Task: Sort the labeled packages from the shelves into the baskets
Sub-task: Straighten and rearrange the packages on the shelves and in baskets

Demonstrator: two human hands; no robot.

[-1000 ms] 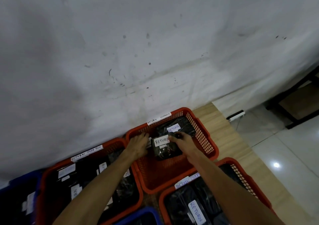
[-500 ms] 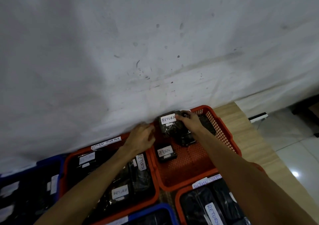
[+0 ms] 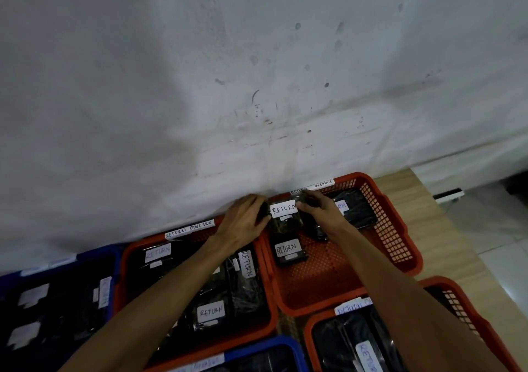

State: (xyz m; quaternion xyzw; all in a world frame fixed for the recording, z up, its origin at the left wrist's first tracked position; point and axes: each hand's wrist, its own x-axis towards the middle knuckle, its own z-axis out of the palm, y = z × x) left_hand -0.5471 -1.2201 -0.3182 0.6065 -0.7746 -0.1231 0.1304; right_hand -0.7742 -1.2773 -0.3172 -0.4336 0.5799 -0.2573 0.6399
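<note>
A black plastic-wrapped package with a white RETURN label [image 3: 284, 214] is held upright at the back left of an orange basket [image 3: 391, 234] tagged RETURN OVERDUE. My left hand [image 3: 243, 223] grips its left side and my right hand [image 3: 323, 210] pinches its top right edge. Below it in the same basket lies another RETURN package [image 3: 288, 250], and a third one [image 3: 357, 211] lies behind my right hand.
A second orange basket [image 3: 128, 260] of RETURN packages sits to the left, a blue basket [image 3: 17, 280] beyond it. Another orange basket [image 3: 468, 306] and a blue one [image 3: 263, 346] lie nearer me. A white wall [image 3: 257, 86] rises behind; wooden tabletop [image 3: 445, 246] shows at right.
My left hand came off the basket rim and closed on the package's left side. The package, lifted from the basket's middle, now stands at the back left corner.
</note>
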